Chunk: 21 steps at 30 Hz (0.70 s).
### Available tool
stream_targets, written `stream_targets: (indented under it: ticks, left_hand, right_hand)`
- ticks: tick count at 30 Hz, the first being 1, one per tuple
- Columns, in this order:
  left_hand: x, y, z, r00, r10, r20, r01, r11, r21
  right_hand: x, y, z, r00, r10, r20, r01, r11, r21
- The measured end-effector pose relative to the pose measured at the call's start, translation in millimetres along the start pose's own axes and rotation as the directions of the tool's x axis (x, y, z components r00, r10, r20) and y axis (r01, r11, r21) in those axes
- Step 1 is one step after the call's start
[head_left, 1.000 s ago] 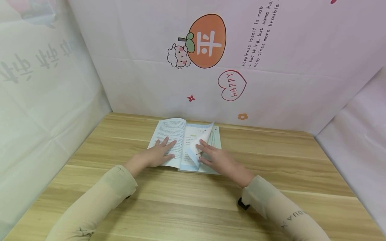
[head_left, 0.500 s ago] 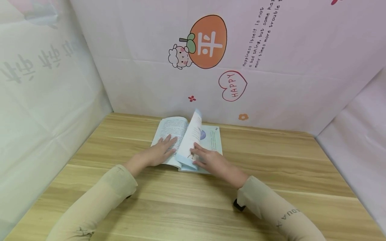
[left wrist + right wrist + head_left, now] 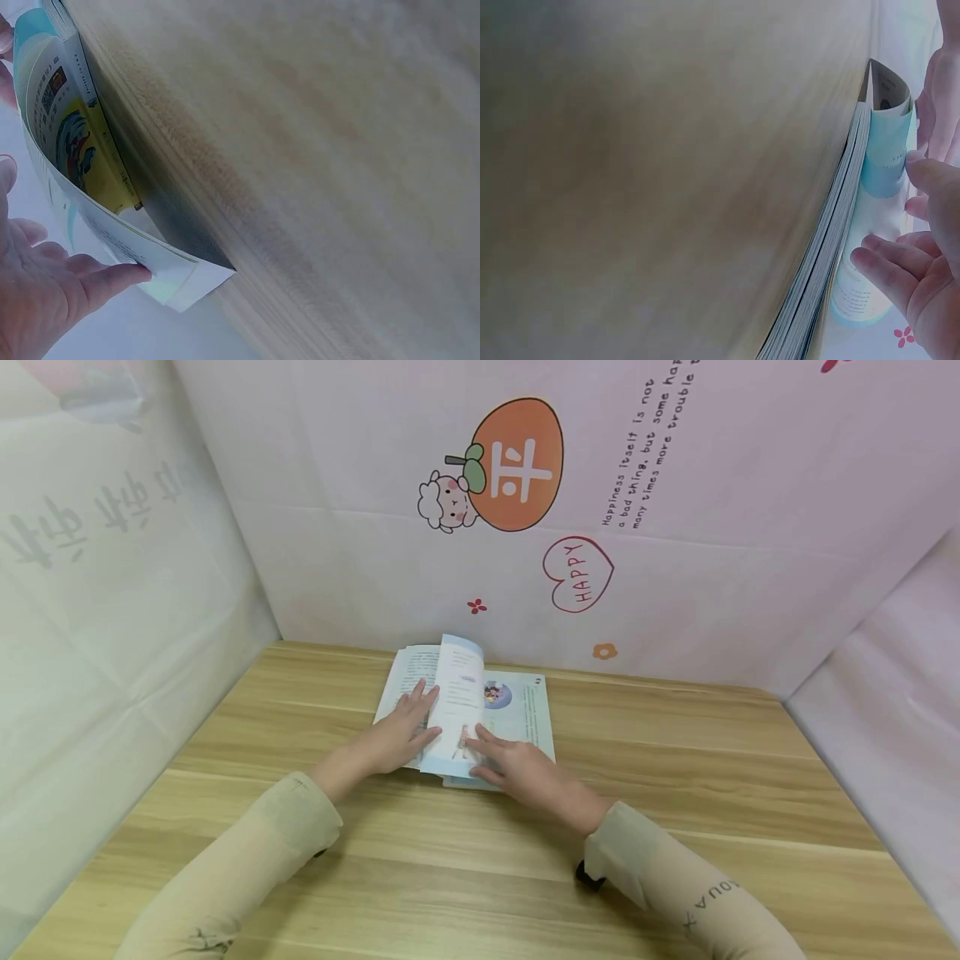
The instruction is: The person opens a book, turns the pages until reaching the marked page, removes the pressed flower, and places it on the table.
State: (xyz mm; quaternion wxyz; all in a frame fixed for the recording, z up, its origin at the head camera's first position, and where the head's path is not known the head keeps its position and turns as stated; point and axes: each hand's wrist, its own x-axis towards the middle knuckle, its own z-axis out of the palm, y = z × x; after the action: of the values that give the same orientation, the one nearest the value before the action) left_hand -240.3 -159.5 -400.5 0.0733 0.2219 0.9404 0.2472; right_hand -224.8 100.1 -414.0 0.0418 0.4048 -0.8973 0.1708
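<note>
An open book point(image 3: 517, 714) with pale blue-green pages lies near the back of the table. One leaf point(image 3: 450, 693) with a blue border and a small drawn figure is folded over toward the left pages. Spread over the left page, my left hand point(image 3: 397, 735) rests with its thumb at the folded leaf's edge. My right hand point(image 3: 528, 768) touches that leaf near its lower right with extended fingers. In the left wrist view, the book's left side point(image 3: 169, 274) curves up off the table, showing a yellow picture point(image 3: 97, 154) beneath. The right wrist view shows the thick page block point(image 3: 817, 247).
The wooden table point(image 3: 450, 877) extends in front of the book and to both sides. Close behind the book rises a pale printed cloth wall point(image 3: 337, 568), with further cloth at left and right. A black wrist strap point(image 3: 590, 877) shows under the right sleeve.
The leaf has swung from the right side over to the left, with my right hand moving slightly left along with it. My left hand has stayed on the left page.
</note>
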Motion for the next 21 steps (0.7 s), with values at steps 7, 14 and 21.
stream_targets:
  ticks: [7,14,21]
  left_hand:
    - [0.9,2.8,0.9,1.0,-0.002,-0.005,0.002,1.0,0.028]
    - [2.5,1.3,2.3,1.0,-0.002,0.011,0.002,0.998,0.058]
    - [4.2,1.9,2.6,1.0,-0.011,0.025,0.009,0.997,0.078]
  right_hand:
    - [-1.2,-4.8,1.2,1.0,-0.015,0.013,0.015,1.0,0.026]
    - [0.8,-10.3,-0.7,0.997,-0.054,0.047,0.052,0.998,0.04]
    - [5.6,-17.5,-2.4,0.99,-0.093,0.109,0.087,0.995,0.058]
